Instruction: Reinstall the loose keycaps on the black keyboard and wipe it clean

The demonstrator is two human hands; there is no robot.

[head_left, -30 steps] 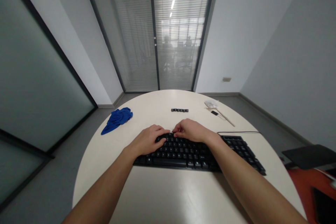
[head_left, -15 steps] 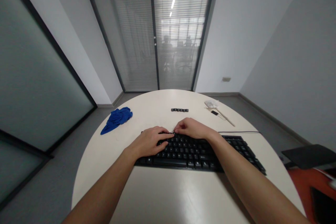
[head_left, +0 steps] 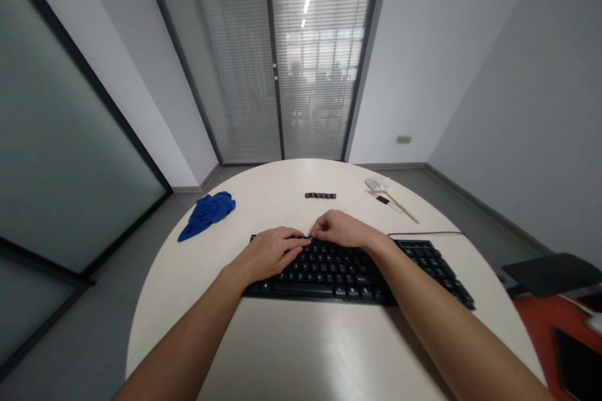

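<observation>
Fingers of left hand [head_left: 268, 252] lie spread on keyboard [head_left: 348, 266]; right hand [head_left: 342, 229] fingertips pinched together at top row — loose keycaps [head_left: 320, 195] just beyond.

On the round white table [head_left: 301, 351] we see a crumpled blue cloth [head_left: 207, 213] near its left edge. A short row of loose black keycaps [head_left: 320, 195] lies toward the far side. Farther right sits a white wad [head_left: 377, 184] with a small black piece [head_left: 382, 200] and a thin stick [head_left: 404, 208] beside it. Glass doors with blinds [head_left: 291, 62] stand beyond.
</observation>
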